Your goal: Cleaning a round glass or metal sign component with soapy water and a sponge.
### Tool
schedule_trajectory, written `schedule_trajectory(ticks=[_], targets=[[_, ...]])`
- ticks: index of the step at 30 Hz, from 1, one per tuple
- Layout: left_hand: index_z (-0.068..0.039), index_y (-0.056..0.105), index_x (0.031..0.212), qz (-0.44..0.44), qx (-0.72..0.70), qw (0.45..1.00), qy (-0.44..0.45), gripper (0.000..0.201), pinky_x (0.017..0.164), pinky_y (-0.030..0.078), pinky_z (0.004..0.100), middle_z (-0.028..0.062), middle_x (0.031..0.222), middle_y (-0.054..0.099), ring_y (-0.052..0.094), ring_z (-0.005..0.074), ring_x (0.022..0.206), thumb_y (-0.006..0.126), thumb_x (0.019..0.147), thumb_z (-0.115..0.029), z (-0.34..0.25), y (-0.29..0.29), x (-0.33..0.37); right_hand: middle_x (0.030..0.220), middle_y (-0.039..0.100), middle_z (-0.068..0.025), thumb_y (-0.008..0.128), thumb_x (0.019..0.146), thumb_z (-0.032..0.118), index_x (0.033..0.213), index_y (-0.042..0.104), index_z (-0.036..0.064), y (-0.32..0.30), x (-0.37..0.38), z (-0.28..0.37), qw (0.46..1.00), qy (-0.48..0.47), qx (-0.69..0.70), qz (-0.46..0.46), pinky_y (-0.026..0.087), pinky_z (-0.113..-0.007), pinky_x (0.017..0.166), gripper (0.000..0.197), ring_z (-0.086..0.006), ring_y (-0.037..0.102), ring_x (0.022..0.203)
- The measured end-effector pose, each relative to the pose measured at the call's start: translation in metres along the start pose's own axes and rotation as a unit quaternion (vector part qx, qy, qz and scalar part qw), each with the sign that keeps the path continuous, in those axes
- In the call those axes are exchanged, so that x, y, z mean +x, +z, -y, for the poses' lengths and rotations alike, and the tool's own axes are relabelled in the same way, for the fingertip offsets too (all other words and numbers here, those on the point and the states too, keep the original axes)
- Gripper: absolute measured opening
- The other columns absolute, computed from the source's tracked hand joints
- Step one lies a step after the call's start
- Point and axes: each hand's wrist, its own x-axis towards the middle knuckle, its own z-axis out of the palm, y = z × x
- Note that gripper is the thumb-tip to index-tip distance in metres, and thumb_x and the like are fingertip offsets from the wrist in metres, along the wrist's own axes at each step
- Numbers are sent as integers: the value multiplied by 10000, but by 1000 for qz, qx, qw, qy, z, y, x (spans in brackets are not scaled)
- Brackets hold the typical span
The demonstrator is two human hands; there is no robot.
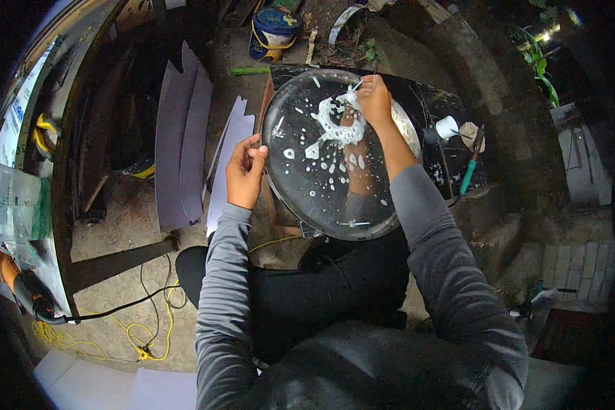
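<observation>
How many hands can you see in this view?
2: the left hand at the left rim of the round dark disc, and the right hand near its upper right edge. No others show.

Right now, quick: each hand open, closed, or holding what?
Left hand: partly curled, thumb at the round dark disc's rim; a firm grip cannot be told.
Right hand: closed, pinching a thin pale item.

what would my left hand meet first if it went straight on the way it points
Likely the round dark disc, at its left rim; your left hand seems to touch it, though depth is unclear.
</observation>
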Motion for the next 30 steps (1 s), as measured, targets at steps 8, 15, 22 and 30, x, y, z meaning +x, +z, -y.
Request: schedule_trajectory(ticks=[8,15,22,30], targets=[[-7,593,1251,11,-10,1000,-10,350,622,395,194,-61,804,526,477,33,705,663,960,-189,-1,1,2,866,733,-151,717,743,-17,902,703,-10,-24,-17,15,988,29,-49,144,565,-349,710,160,-261,724,799],[-2,599,1247,-1,-16,1000,-25,347,628,395,191,-67,804,521,470,27,712,665,958,-183,1,2,0,881,684,-196,606,827,-5,896,735,1,-7,-44,55,986,-128,-85,60,543,-417,772,146,-338,681,830],[-8,608,1249,7,-9,1000,-15,347,633,406,195,-63,799,531,477,28,706,655,964,-201,7,0,2,1027,684,-152,636,845,-21,1012,730,11,4,-98,117,928,-210,110,289,522,-374,870,194,-288,663,991],[12,616,1262,12,-30,999,-24,381,642,423,198,-49,806,562,495,30,715,666,964,-221,3,0,-1,887,653,-181,659,832,20,960,724,-19,16,-87,143,957,-188,38,218,514,-401,752,148,-334,658,825]])
